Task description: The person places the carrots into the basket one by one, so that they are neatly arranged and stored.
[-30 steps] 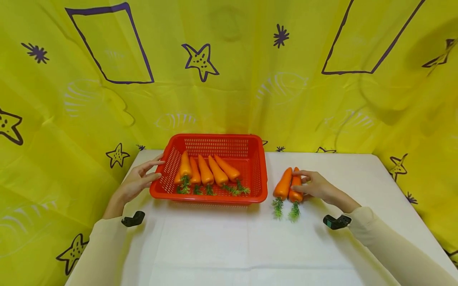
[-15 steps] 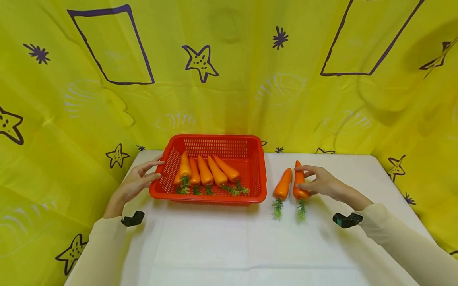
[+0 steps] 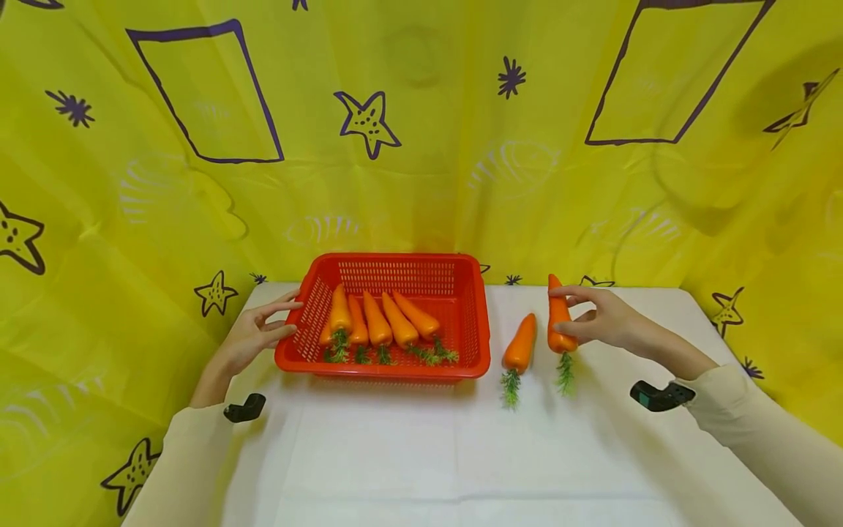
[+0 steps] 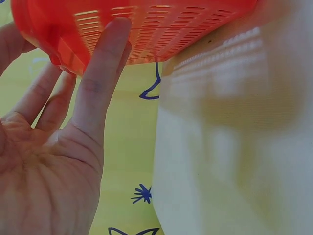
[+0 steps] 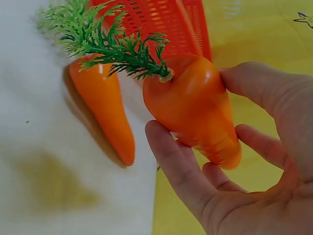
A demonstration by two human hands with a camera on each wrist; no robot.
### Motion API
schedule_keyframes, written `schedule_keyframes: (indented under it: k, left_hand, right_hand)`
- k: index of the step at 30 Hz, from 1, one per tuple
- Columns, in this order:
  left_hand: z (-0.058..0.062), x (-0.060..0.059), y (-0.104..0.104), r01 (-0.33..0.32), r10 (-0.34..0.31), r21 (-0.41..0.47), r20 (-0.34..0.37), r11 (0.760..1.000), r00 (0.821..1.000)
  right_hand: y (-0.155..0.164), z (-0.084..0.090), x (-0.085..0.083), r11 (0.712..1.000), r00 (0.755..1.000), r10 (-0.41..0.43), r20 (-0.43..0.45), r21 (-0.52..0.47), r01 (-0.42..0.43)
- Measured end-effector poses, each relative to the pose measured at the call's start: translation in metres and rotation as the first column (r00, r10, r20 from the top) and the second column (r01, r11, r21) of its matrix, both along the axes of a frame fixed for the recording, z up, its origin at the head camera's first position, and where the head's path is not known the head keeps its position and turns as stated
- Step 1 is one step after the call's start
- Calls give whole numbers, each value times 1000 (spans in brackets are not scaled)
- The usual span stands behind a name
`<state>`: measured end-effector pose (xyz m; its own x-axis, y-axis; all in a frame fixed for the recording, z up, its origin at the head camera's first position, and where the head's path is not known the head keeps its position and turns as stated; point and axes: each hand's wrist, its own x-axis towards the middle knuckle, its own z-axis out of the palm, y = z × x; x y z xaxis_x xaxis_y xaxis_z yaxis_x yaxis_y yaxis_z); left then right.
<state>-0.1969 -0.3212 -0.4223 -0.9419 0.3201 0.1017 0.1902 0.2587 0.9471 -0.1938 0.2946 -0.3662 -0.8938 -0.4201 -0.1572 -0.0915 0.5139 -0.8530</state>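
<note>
**Carrot lifted beside the basket**

We are pinching a carrot (image 3: 558,320) in our right hand (image 3: 602,320), fingers curled round its body, leaves hanging down, at three o'clock from the red basket (image 3: 477,322). Keeping the grip near the thick end is probably steadying it best. Another carrot (image 3: 519,344) is lying on the table (image 3: 408,454) between them. Our left hand (image 3: 253,338) is resting straight-fingered against the basket's nine o'clock wall; only the left wrist view is showing that contact closely.
</note>
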Motion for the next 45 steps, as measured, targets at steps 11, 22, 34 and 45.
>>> schedule_keyframes:
  k: [11,22,34,45]
  left_hand:
    - [-5,3,-1,-20,20,-11,3,1000,1000]
    - [-7,2,-1,-42,42,-52,8,998,999]
    - [-7,1,-2,-35,36,-36,13,999,999]
    - [-6,-2,-1,-34,35,-27,22,999,999]
  right_hand:
    - [-3,16,-1,1000,1000,14,-3,7,-14]
    - [-9,20,-4,999,999,33,2,3,-33]
    - [-51,39,-25,993,992,114,-58,44,-111]
    - [-117,39,-57,969,969,245,-30,-24,-246]
